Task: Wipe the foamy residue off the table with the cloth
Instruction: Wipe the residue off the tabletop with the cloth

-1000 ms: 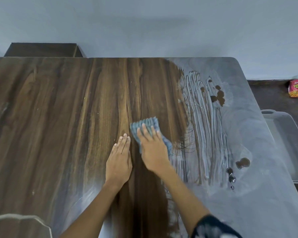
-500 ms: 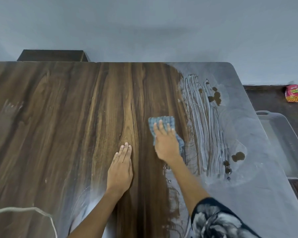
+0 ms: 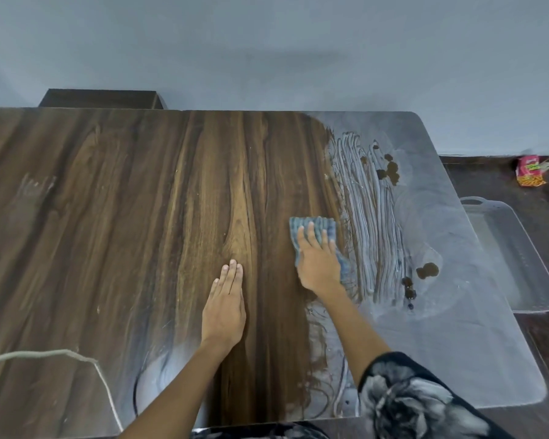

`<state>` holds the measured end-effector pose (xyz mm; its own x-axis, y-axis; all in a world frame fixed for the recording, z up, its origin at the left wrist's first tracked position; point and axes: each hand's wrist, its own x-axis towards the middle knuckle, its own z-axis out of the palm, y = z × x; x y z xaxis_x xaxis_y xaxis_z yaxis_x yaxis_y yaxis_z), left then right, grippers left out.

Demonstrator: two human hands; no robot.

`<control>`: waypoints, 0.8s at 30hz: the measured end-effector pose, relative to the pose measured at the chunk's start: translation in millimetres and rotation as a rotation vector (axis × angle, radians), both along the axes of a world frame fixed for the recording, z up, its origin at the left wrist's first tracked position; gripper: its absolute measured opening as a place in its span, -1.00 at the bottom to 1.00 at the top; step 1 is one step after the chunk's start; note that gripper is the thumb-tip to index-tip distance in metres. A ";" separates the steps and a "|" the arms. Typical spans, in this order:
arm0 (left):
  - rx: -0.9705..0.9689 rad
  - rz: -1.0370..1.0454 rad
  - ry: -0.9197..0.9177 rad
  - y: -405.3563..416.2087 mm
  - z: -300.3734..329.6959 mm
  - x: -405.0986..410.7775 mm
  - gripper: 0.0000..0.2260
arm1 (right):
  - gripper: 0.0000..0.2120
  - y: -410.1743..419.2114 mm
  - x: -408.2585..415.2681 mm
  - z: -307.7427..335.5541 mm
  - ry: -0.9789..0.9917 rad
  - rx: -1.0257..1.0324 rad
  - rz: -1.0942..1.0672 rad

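Note:
A wood-grain table (image 3: 108,217) fills the view. White foamy residue (image 3: 371,223) covers its right part in streaks and a smeared film. My right hand (image 3: 317,261) presses flat on a blue cloth (image 3: 313,224) at the left edge of the foam streaks. My left hand (image 3: 224,305) rests flat on the bare wood to the left of it, fingers straight and together. A patch of residue (image 3: 159,378) also lies near the front edge by my left forearm.
A clear plastic tray (image 3: 520,258) sits below the table's right edge. A red snack packet (image 3: 531,171) lies on the dark floor beyond it. A dark box (image 3: 99,98) stands behind the table's far left. A pale cord (image 3: 76,356) crosses the front left corner.
My right hand has slid the cloth to the right, up to the edge of the foam streaks. My left hand has stayed flat on the wood.

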<state>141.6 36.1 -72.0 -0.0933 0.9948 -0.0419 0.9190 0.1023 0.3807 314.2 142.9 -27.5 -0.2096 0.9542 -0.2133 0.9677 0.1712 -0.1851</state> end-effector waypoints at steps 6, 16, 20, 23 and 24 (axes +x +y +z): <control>0.008 -0.034 -0.009 -3.4 4.1 -3.9 -0.58 | -0.40 -71.9 -25.9 -14.8 0.104 0.037 0.228; -0.034 -0.030 -0.008 -3.3 2.7 -1.2 -0.58 | -0.45 -39.8 42.6 -1.2 -0.038 -0.012 -0.093; -0.042 -0.027 -0.029 -1.7 5.8 0.8 -0.58 | -0.45 -34.0 4.7 -5.9 -0.006 0.006 0.069; -0.034 -0.016 -0.032 -2.2 5.0 1.0 -0.58 | -0.43 -80.6 -2.5 -11.0 0.050 -0.052 0.287; -0.035 -0.009 -0.033 -2.5 4.6 2.2 -0.58 | -0.40 -98.2 3.3 -10.8 0.062 -0.071 0.347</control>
<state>143.8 33.6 -67.3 -0.0825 0.9934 -0.0800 0.9068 0.1082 0.4074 317.5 44.7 -38.4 -0.5334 0.8070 -0.2535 0.8406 0.4724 -0.2649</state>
